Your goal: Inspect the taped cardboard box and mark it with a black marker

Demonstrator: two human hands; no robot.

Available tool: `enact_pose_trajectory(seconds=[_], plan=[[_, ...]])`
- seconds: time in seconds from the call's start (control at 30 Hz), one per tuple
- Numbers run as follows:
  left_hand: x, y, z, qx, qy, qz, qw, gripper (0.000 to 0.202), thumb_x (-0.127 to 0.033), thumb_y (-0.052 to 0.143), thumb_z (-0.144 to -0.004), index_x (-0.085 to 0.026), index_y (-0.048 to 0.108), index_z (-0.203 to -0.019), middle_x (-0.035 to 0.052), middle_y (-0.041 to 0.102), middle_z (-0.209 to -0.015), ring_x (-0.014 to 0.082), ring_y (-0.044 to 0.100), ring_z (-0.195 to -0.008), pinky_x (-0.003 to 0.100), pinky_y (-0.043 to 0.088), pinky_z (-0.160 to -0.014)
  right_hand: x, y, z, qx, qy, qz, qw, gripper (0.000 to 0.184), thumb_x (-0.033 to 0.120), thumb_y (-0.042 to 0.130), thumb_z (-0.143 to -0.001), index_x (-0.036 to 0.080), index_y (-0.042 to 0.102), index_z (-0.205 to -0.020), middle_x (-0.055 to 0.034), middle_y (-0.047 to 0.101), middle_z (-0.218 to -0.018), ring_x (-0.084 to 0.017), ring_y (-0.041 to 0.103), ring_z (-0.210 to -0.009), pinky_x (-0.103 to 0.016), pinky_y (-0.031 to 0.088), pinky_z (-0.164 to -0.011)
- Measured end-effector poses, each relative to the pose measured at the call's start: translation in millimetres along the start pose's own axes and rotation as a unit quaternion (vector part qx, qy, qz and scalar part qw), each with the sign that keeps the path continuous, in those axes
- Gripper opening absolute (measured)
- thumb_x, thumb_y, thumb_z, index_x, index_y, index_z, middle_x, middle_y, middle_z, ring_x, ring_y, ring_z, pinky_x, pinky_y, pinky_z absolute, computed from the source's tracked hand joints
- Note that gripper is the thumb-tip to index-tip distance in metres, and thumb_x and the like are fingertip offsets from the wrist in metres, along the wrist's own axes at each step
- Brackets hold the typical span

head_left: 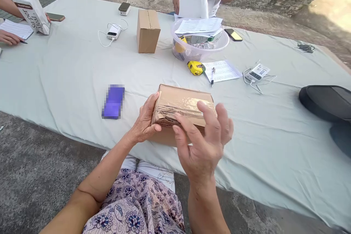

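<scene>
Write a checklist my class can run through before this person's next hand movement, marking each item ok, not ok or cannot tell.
1. Left hand steadies the nearer cardboard box: ok, gripping its left end.
2. Right hand free of other objects: ok, fingers spread at the box's near side.
3. Right fingertips touching the box: cannot tell.
4. Box's near top edge intact: not ok, torn and ragged.
5. Yellow tape measure apart from both hands: ok, beyond the box.
6. Box contents: cannot tell, interior hidden.
</scene>
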State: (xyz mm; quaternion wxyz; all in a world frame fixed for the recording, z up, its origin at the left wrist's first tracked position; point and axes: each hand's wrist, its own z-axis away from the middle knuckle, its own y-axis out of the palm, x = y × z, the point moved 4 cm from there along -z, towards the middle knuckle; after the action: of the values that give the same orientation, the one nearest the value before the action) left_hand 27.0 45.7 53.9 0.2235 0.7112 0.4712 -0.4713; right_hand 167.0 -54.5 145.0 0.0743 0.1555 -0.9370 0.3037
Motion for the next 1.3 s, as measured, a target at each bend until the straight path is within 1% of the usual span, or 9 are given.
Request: enact_pose_trajectory(seconds=[0.13,0.27,0.33,0.47,0.63,0.83,1.03,1.2,1.3], plan=[[-2.8,3.0,4.2,-0.007,-0.003,0.023,1.000,0.088,-0.076,0.046,-0.095,-0.040,0.013,-0.168,0.0055,0.021,-0.178,0.0352,0.025,-0.162,0.055,0.032,-0.129,0.2,8.3,1.3,-0.008,0.007,-0.004,1.000,0.012,0.024,0.068,-0.100,0.030,0.076,-0.107,0.0007,0.077,-0.122,-0.025,0.066,-0.127,-0.049,0.029,-0.123],[-20.9,8.6,7.0,-0.057,0.027,0.018,0.998,0.081,-0.072,0.044,-0.099,-0.039,0.017,-0.168,0.0046,0.019,-0.178,0.0326,0.019,-0.164,0.053,0.028,-0.132,-5.3,5.0,3.4,-0.013,0.021,-0.028,0.999,0.010,0.022,0.068,-0.100,0.028,0.075,-0.101,0.0011,0.080,-0.112,-0.021,0.071,-0.114,-0.045,0.034,-0.120],[-33.3,9.3,4.9,-0.095,0.057,-0.010,0.994,0.072,-0.068,0.042,-0.102,-0.036,0.031,-0.165,0.0056,0.026,-0.176,0.0316,0.022,-0.163,0.052,0.027,-0.133,-6.8,3.4,3.1,-0.010,0.017,-0.033,0.999,0.008,0.022,0.068,-0.100,0.027,0.074,-0.102,0.0003,0.080,-0.112,-0.021,0.071,-0.112,-0.045,0.035,-0.119],[-47.0,8.5,-2.8,-0.125,0.065,-0.063,0.988,0.045,-0.046,0.043,-0.109,-0.027,0.057,-0.148,0.0102,0.042,-0.169,0.0293,0.037,-0.158,0.050,0.036,-0.128,-9.3,3.8,3.3,-0.016,0.018,-0.024,0.999,0.008,0.025,0.070,-0.099,0.024,0.072,-0.107,-0.0022,0.081,-0.109,-0.023,0.073,-0.108,-0.045,0.041,-0.114],[-50.4,9.3,-2.9,-0.150,0.089,-0.067,0.982,0.035,-0.032,0.043,-0.110,-0.022,0.063,-0.136,0.0136,0.049,-0.164,0.0268,0.045,-0.154,0.048,0.042,-0.124,-11.3,4.6,5.9,-0.039,0.017,-0.037,0.998,0.005,0.024,0.076,-0.095,0.023,0.072,-0.098,-0.0025,0.082,-0.102,-0.023,0.075,-0.102,-0.042,0.046,-0.108],[-42.8,10.6,-1.9,-0.195,0.081,0.002,0.977,0.032,-0.024,0.041,-0.110,-0.026,0.071,-0.120,0.0073,0.060,-0.155,0.0247,0.056,-0.146,0.048,0.048,-0.122,-21.6,3.0,7.2,-0.024,0.030,-0.055,0.998,0.009,0.020,0.079,-0.092,0.023,0.071,-0.094,-0.0023,0.082,-0.101,-0.022,0.075,-0.101,-0.041,0.047,-0.106],[-39.9,9.4,-4.0,-0.152,0.058,-0.006,0.987,0.033,-0.024,0.047,-0.108,-0.028,0.071,-0.131,0.0070,0.056,-0.159,0.0255,0.050,-0.151,0.044,0.043,-0.126,-26.3,3.3,8.2,-0.015,0.031,-0.050,0.998,0.006,0.024,0.075,-0.095,0.024,0.071,-0.100,-0.0022,0.081,-0.108,-0.023,0.074,-0.107,-0.045,0.043,-0.113],[-41.7,9.1,3.0,-0.170,0.044,-0.013,0.984,0.044,-0.031,0.044,-0.109,-0.029,0.056,-0.151,0.0073,0.055,-0.160,0.0257,0.049,-0.151,0.045,0.041,-0.127,-20.1,5.8,10.1,-0.017,0.038,-0.051,0.998,0.006,0.023,0.071,-0.098,0.027,0.072,-0.102,-0.0004,0.080,-0.108,-0.022,0.072,-0.108,-0.044,0.042,-0.114],[-46.9,11.2,5.5,-0.164,0.053,-0.057,0.983,0.040,-0.030,0.047,-0.109,-0.028,0.061,-0.146,0.0078,0.055,-0.160,0.0265,0.048,-0.151,0.047,0.041,-0.127,-17.6,7.4,11.5,-0.025,0.035,-0.054,0.998,0.008,0.022,0.070,-0.098,0.029,0.073,-0.099,0.0007,0.080,-0.111,-0.021,0.071,-0.109,-0.044,0.040,-0.113]])
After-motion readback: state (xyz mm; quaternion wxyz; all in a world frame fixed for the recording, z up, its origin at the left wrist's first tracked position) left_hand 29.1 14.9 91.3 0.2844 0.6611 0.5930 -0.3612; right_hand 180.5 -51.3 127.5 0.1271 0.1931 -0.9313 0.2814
